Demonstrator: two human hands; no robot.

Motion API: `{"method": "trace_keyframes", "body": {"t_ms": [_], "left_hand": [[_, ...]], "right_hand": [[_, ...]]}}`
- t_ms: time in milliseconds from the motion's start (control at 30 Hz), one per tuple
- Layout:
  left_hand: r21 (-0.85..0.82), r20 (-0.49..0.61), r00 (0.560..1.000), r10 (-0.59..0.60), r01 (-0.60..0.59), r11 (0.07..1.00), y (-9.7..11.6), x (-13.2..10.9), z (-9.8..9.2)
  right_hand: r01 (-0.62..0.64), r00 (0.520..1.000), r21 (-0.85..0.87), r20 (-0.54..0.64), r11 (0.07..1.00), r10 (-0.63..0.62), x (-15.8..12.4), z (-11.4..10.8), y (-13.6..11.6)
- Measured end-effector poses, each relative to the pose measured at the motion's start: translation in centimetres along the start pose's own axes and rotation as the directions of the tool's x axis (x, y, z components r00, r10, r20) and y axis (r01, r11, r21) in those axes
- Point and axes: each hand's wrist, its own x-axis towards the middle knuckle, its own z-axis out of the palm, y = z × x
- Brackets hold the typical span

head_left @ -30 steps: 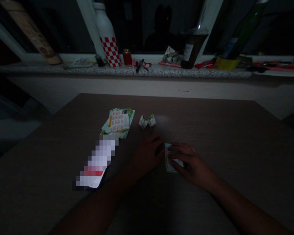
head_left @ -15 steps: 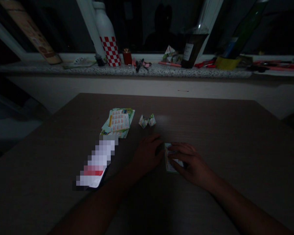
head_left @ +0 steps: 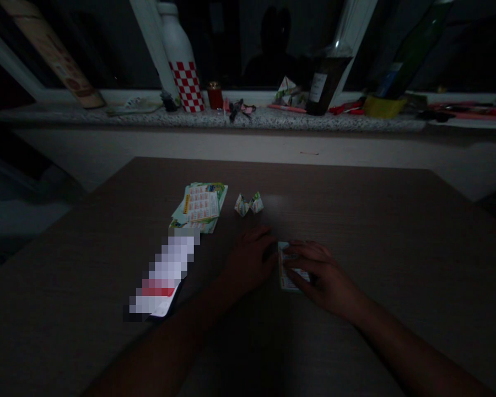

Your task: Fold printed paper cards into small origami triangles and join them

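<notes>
A small folded piece of printed paper (head_left: 287, 282), pale green with orange and white print, lies flat on the table in front of me. My right hand (head_left: 318, 273) rests on it with fingertips spread across its surface, hiding its right part. At its left edge is the thumb of my left hand (head_left: 252, 256), whose other fingers stretch forward over the tabletop, holding nothing visible. Just beyond that hand stands a small folded paper shape (head_left: 248, 204) with two pointed peaks. To its left is a loose stack of printed leaflets (head_left: 200, 207).
A phone (head_left: 167, 275) with a lit, pixelated screen lies left of my left forearm on the brown table (head_left: 355, 204). Along the granite windowsill (head_left: 252, 121) stand a red-checked white bottle (head_left: 186, 77), a dark cup (head_left: 324, 82), a green bottle (head_left: 413, 49) and small clutter.
</notes>
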Motion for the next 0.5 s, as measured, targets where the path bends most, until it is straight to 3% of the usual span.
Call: {"method": "trace_keyframes", "body": {"t_ms": [500], "left_hand": [[0.024, 0.034, 0.999, -0.026, 0.026, 0.999, 0.30, 0.06, -0.18]], "right_hand": [[-0.012, 1.000, -0.012, 0.001, 1.000, 0.012, 0.03, -0.10, -0.26]]}}
